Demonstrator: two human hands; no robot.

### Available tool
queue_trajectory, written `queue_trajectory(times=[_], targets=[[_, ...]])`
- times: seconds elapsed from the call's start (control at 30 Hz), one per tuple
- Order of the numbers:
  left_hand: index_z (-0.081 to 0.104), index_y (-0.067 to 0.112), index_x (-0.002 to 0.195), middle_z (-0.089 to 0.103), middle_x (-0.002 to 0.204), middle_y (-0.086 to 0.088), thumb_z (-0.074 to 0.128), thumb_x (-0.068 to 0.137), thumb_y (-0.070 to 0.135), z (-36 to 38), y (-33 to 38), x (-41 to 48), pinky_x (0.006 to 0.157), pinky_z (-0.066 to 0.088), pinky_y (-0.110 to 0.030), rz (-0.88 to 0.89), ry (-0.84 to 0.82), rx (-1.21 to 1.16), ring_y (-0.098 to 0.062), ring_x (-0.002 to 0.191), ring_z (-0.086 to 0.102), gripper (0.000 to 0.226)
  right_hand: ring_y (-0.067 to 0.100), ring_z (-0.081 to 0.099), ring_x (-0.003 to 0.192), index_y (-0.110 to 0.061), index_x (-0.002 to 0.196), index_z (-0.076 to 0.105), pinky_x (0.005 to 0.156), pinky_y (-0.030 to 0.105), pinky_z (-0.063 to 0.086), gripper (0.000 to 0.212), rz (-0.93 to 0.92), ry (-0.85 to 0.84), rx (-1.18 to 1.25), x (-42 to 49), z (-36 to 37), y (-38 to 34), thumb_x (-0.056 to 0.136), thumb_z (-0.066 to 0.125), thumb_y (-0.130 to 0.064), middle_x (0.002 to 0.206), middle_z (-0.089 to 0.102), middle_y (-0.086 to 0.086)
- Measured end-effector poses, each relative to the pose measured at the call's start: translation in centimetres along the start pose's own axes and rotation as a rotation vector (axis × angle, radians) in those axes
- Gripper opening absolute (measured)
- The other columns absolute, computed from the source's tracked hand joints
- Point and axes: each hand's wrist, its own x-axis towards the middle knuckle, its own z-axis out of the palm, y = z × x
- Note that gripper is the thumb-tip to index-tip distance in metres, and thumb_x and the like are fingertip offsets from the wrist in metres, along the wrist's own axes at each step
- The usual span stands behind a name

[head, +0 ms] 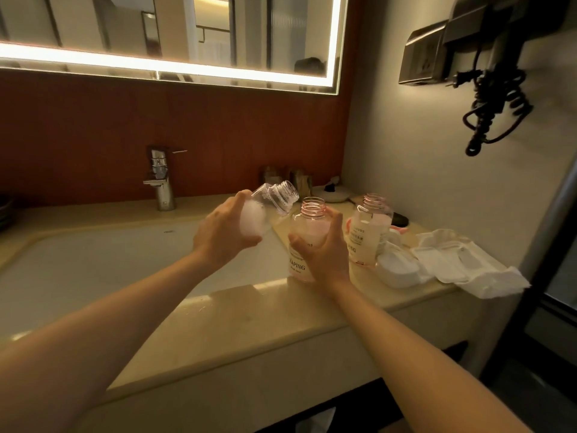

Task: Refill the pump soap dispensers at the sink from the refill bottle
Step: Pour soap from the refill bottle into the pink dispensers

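On the counter [237, 323] by the sink [93, 260], the right grip [326, 251] clasps an upright, uncapped pink dispenser [307, 228] with a label ending "APING", while the left grip [221, 235] grasps the clear refill bottle [271, 201] just left of it, long axis tilted, open mouth raised beside the dispenser's neck.

Forearms bare, reaching toward 12 o'clock. Left hand [223, 235] grips the tilted refill bottle [272, 201]; right hand [326, 254], at its 3 o'clock, grips the upright dispenser [307, 228].

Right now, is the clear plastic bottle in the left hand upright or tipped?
Tipped: the clear plastic bottle slants, open neck toward the pink-tinted dispenser.
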Motion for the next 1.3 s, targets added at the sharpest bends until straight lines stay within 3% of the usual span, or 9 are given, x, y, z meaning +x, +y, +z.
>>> queue_trajectory(times=[0.57, 0.7, 1.3], targets=[[0.046, 0.009, 0.129, 0.06, 0.116, -0.014, 0.083, 0.063, 0.024, -2.3, 1.9, 2.1, 0.084, 0.046, -0.045, 0.286, 0.097, 0.304, -0.034, 0.1, 0.059, 0.078, 0.023, 0.05, 0.111, -0.025, 0.129, 0.03, 0.079, 0.033, 0.044, 0.072, 0.036, 0.031, -0.014, -1.5, -0.6, -0.8, 0.072, 0.071, -0.041, 0.128, 0.049, 0.003], [0.049, 0.008, 0.124, 0.063, 0.109, -0.014, 0.086, 0.057, 0.021, -2.5, 1.4, 2.5, 0.078, 0.05, -0.046, 0.383, 0.122, 0.388, -0.035, 0.093, 0.063, 0.078, 0.022, 0.049, 0.114, -0.024, 0.13, 0.03, 0.08, 0.033, 0.044, 0.073, 0.033, 0.031, -0.018, -1.5, -0.6, -0.8, 0.072, 0.072, -0.041, 0.129, 0.048, 0.003], [0.048, 0.01, 0.122, 0.062, 0.109, -0.011, 0.087, 0.056, 0.018, -2.8, 0.9, 3.3, 0.08, 0.051, -0.046, 0.494, 0.16, 0.408, -0.031, 0.093, 0.063, 0.078, 0.022, 0.047, 0.117, -0.024, 0.132, 0.027, 0.079, 0.029, 0.044, 0.074, 0.038, 0.031, -0.043, -1.5, -0.4, -0.8, 0.074, 0.07, -0.043, 0.133, 0.046, 0.003]])
